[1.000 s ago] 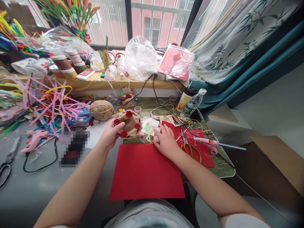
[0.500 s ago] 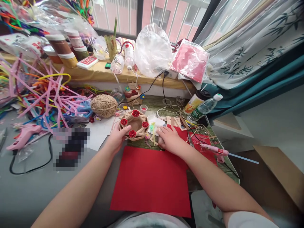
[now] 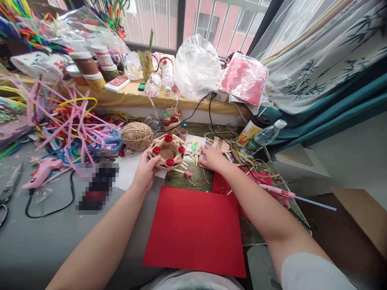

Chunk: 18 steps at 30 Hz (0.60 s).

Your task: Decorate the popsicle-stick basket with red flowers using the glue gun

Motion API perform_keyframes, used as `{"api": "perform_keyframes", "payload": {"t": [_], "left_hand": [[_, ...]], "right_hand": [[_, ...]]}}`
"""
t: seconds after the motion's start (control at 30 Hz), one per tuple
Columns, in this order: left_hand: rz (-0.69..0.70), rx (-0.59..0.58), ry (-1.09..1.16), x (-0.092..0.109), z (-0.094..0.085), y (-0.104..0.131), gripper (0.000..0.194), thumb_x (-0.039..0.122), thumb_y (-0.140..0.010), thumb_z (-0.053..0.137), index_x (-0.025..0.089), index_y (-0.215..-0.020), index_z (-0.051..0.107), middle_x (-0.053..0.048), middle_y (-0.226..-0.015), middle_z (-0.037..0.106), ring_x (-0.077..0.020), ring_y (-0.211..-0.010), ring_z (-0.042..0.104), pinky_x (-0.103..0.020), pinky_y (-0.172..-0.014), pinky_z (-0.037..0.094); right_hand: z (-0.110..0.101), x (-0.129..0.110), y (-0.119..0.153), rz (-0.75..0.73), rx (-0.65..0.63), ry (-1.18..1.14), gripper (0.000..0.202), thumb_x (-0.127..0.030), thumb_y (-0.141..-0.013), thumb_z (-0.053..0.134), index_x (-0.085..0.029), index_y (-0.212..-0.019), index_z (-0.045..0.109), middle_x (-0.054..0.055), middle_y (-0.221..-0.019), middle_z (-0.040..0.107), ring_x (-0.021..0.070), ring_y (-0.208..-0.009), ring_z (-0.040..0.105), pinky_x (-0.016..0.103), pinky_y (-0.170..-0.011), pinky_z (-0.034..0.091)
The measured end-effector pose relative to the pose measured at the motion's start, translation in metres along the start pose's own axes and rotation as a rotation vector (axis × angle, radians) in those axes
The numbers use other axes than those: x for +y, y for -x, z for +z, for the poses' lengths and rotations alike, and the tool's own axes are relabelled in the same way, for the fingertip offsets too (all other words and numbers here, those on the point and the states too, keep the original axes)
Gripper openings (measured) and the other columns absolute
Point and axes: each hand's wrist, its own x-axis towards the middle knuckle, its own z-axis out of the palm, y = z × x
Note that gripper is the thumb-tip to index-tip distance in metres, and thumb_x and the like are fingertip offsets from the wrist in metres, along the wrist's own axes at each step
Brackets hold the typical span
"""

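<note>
A hexagonal basket of stacked wooden craft sticks (image 3: 179, 161) with red roses on its rim is tilted in my left hand (image 3: 145, 171), my thumb and fingers closed on its near left side. To the right, my right hand (image 3: 214, 159) is bent over a small bundle of craft sticks (image 3: 203, 157), which sits between its thumb and fingers; the fingertips are partly hidden. Loose craft sticks (image 3: 222, 143) lie just beyond this hand. A small pink ornament (image 3: 188, 175) rests on the table between my hands. Nearer me lies a red sheet (image 3: 196, 229).
A twine ball (image 3: 137, 135) and tangled pink pipe cleaners (image 3: 72, 121) lie left. One pink glue gun (image 3: 42, 171) is at left, another pink glue gun (image 3: 279, 192) at right. A water bottle (image 3: 263, 139) stands back right. Scissors (image 3: 12, 185) lie far left.
My left hand has shifted slightly left and up with the basket. My right hand has moved away from me with the sticks under it, uncovering table and the smaller red sheet.
</note>
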Motion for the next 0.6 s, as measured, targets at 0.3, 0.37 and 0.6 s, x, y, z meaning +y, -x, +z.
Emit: {"api": "perform_keyframes", "payload": {"t": [0.3,0.37,0.6], "left_hand": [[0.143,0.085,0.179,0.006,-0.003,-0.003,0.042,0.031,-0.081,0.081,0.025,-0.119,0.066,-0.004,-0.125,0.073,-0.0262,-0.121,0.069,-0.041,-0.099,0.059],[0.137,0.097,0.191,0.007,-0.003,-0.003,0.041,0.031,-0.080,0.081,0.025,-0.118,0.066,-0.003,-0.124,0.073,-0.0257,-0.121,0.069,-0.041,-0.098,0.059],[0.114,0.062,0.221,0.008,-0.001,-0.002,0.036,0.031,-0.081,0.080,0.023,-0.114,0.067,-0.005,-0.123,0.073,-0.0254,-0.121,0.069,-0.035,-0.091,0.060]], "right_hand": [[0.024,-0.072,0.068,-0.328,0.086,-0.101,0.059,-0.039,-0.097,0.070,-0.019,-0.151,0.056,0.020,-0.160,0.049,0.0362,-0.141,0.053,0.051,-0.117,0.046],[0.034,-0.070,0.067,-0.364,0.084,-0.082,0.050,-0.032,-0.102,0.063,-0.020,-0.150,0.058,0.019,-0.157,0.053,0.0346,-0.137,0.055,0.051,-0.116,0.047],[0.046,-0.042,0.039,-0.248,0.146,-0.030,0.049,-0.014,-0.103,0.049,-0.016,-0.152,0.057,0.021,-0.162,0.049,0.0352,-0.146,0.049,0.054,-0.119,0.044]]}}
